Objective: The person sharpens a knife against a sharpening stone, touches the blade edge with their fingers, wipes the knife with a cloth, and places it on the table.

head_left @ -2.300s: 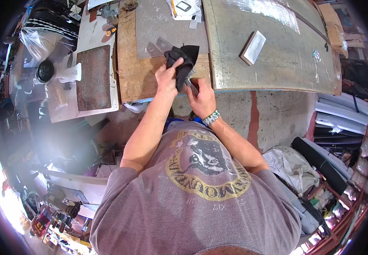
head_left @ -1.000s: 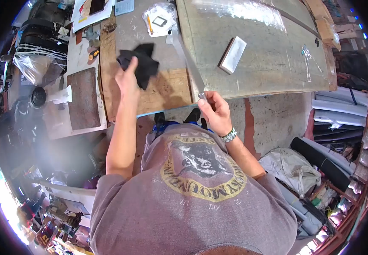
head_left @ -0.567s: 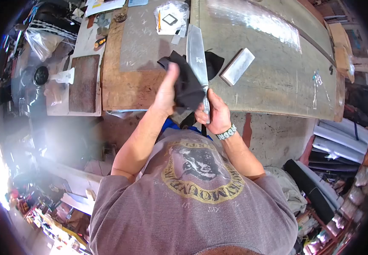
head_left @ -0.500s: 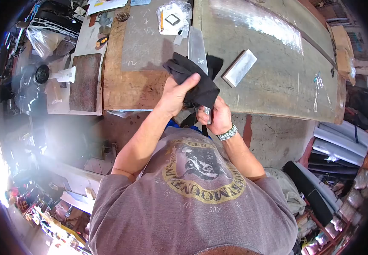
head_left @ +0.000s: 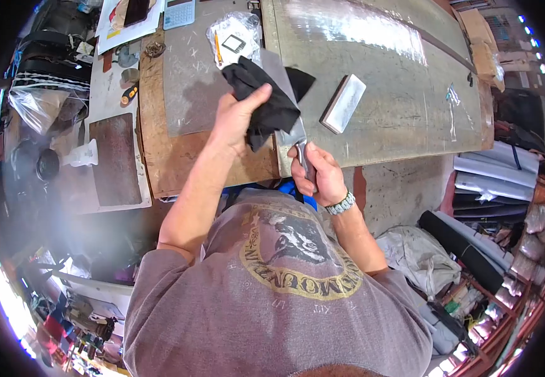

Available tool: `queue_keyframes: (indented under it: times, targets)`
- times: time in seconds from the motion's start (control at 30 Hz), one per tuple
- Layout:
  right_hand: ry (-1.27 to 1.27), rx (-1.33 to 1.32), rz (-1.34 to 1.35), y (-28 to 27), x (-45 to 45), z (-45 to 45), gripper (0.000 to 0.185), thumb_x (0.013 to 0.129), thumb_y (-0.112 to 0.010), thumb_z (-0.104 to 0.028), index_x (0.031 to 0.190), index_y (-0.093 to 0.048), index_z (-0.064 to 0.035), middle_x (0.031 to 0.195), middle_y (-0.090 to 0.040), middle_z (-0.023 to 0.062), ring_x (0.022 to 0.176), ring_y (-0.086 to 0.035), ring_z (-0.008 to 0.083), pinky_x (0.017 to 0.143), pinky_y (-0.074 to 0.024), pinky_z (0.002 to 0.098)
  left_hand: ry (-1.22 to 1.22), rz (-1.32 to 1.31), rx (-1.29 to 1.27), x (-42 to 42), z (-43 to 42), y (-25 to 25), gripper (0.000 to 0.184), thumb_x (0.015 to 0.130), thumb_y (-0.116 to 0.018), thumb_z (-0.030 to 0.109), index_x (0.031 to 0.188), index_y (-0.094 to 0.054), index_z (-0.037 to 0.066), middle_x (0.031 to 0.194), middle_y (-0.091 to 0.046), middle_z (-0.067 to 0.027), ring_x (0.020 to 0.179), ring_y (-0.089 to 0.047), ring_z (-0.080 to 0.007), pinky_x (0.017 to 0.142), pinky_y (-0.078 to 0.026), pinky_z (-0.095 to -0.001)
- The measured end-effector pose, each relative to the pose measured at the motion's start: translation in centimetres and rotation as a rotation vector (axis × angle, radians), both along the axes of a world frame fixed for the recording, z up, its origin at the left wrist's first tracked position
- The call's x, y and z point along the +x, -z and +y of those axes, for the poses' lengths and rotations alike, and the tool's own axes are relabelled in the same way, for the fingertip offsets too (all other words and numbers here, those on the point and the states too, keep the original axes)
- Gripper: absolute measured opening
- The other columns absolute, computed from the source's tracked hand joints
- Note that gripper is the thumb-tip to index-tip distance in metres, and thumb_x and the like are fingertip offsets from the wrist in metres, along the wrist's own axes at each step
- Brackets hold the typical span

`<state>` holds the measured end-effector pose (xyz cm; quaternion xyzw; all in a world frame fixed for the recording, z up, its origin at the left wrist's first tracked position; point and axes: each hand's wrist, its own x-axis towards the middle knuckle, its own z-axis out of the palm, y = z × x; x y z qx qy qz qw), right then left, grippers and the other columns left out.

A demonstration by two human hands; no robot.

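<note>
My right hand (head_left: 323,173) is closed around the grey handle of a large knife (head_left: 293,133) with a broad blade. The blade points away from me over the bench. My left hand (head_left: 235,119) is closed on a black cloth (head_left: 272,112), its thumb on top. That cloth is folded around the middle of the blade; metal shows beyond it at the tip and near the handle. To the right of the knife lies a rectangular block with a pale top, like a whetstone (head_left: 345,103), apart from both hands.
The worn workbench (head_left: 404,125) spans the front. Near its far left lie a plastic bag (head_left: 247,25), a calculator (head_left: 179,14) and a phone (head_left: 137,12). A yellow-and-black cutter (head_left: 129,94) and a brown board (head_left: 120,160) are at left. Rolls of material (head_left: 495,176) lie at right.
The cloth and my left hand have shifted toward the tip, baring more blade near the handle. My right hand is slightly lower. The view has turned a little.
</note>
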<state>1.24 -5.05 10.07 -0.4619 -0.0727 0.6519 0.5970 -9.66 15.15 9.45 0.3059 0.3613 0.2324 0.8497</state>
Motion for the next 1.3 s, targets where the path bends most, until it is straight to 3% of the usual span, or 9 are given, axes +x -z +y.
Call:
queue_keyframes:
  times: [0.27, 0.4, 0.57, 0.6, 0.67, 0.77, 0.93, 1.0, 1.3]
  targets:
    - [-0.119, -0.023, -0.047, 0.6, 2.1, -2.9, 0.044, 0.112, -0.048, -0.043, 0.112, -0.062, -0.0018, 0.074, -0.057, 0.0018, 0.046, -0.042, 0.0077, 0.039, -0.0351, 0.025, -0.324, 0.033, 0.18, -1.1, 4.4, -1.4, 0.038, 0.093, -0.081, 0.018, 0.121, -0.069, -0.004, 0.111, -0.076, -0.012, 0.095, -0.075, -0.0215, 0.087, -0.06, -0.0335]
    - [-0.007, 0.055, 0.104, 1.5, 3.7, -3.8, 0.045, 0.113, -0.045, -0.043, 0.114, -0.06, -0.001, 0.075, -0.056, 0.0033, 0.045, -0.042, 0.0088, 0.038, -0.0351, 0.025, -0.36, 0.535, 0.962, -7.0, 4.6, 1.7, 0.029, 0.093, -0.079, 0.013, 0.114, -0.072, -0.006, 0.099, -0.079, -0.0137, 0.082, -0.077, -0.0273, 0.074, -0.062, -0.0375]
    - [-0.024, 0.147, 0.254, 1.8, 3.3, -1.8, 0.046, 0.115, -0.039, -0.043, 0.115, -0.059, -0.0018, 0.074, -0.053, 0.0018, 0.047, -0.043, 0.0098, 0.039, -0.0343, 0.0257, 0.416, 1.328, 1.509, -11.5, -1.8, 10.8, 0.103, 0.077, -0.086, 0.053, 0.156, -0.045, 0.0, 0.162, -0.039, -0.0314, 0.153, -0.033, -0.0478, 0.122, -0.028, -0.0625]
    - [-0.027, 0.154, 0.26, 1.9, 3.0, -1.6, 0.046, 0.115, -0.038, -0.043, 0.115, -0.059, -0.0017, 0.075, -0.053, 0.0018, 0.047, -0.043, 0.0098, 0.039, -0.0345, 0.0257, 0.414, 1.15, 1.213, -11.3, -2.6, 10.6, 0.126, 0.072, -0.083, 0.068, 0.166, -0.027, 0.005, 0.173, -0.013, -0.0274, 0.161, -0.002, -0.0454, 0.126, -0.005, -0.0659]
    - [-0.026, 0.169, 0.263, 2.3, 2.5, -1.0, 0.046, 0.115, -0.038, -0.043, 0.115, -0.059, -0.0016, 0.075, -0.053, 0.0019, 0.047, -0.043, 0.0099, 0.04, -0.0348, 0.0256, 0.382, 1.199, 1.296, -11.4, -2.9, 9.8, 0.119, 0.075, -0.084, 0.065, 0.163, -0.033, 0.004, 0.172, -0.019, -0.0272, 0.161, -0.008, -0.0463, 0.125, -0.009, -0.0668]
    - [-0.043, 0.172, 0.274, 2.2, 2.2, -0.4, 0.046, 0.115, -0.037, -0.042, 0.115, -0.059, -0.0014, 0.076, -0.054, 0.0029, 0.047, -0.043, 0.0101, 0.04, -0.0354, 0.0261, -0.059, 1.087, 1.428, -9.5, -3.0, 8.3, 0.102, 0.08, -0.084, 0.058, 0.155, -0.044, 0.001, 0.166, -0.032, -0.0298, 0.158, -0.021, -0.0446, 0.126, -0.017, -0.0605]
    - [-0.085, 0.15, 0.237, 2.0, 1.4, 0.4, 0.048, 0.114, -0.038, -0.046, 0.118, -0.058, -0.0026, 0.076, -0.053, 0.0018, 0.046, -0.041, 0.0091, 0.04, -0.0349, 0.0258, 0.055, 0.306, 0.641, -3.8, -4.5, 1.9, 0.056, 0.091, -0.081, 0.033, 0.129, -0.066, -0.005, 0.115, -0.074, -0.0151, 0.103, -0.069, -0.019, 0.094, -0.054, -0.0336]
    - [-0.095, 0.162, 0.227, 1.7, 1.4, 0.6, 0.048, 0.115, -0.037, -0.046, 0.118, -0.058, -0.0026, 0.076, -0.053, 0.002, 0.046, -0.041, 0.0091, 0.039, -0.0347, 0.0257, 0.149, 0.195, 0.492, -2.1, -5.0, 1.2, 0.04, 0.091, -0.082, 0.029, 0.109, -0.076, -0.006, 0.095, -0.077, -0.0074, 0.086, -0.066, -0.0085, 0.074, -0.052, -0.0271]
    - [-0.087, 0.138, 0.216, 1.0, 1.6, 0.7, 0.047, 0.115, -0.038, -0.043, 0.115, -0.059, -0.001, 0.074, -0.054, 0.0039, 0.044, -0.04, 0.0103, 0.039, -0.0344, 0.0264, 0.192, 0.217, 0.509, -1.4, -2.8, 0.5, 0.032, 0.092, -0.082, 0.028, 0.093, -0.08, -0.004, 0.077, -0.073, -0.0013, 0.069, -0.057, -0.0042, 0.061, -0.044, -0.0257]
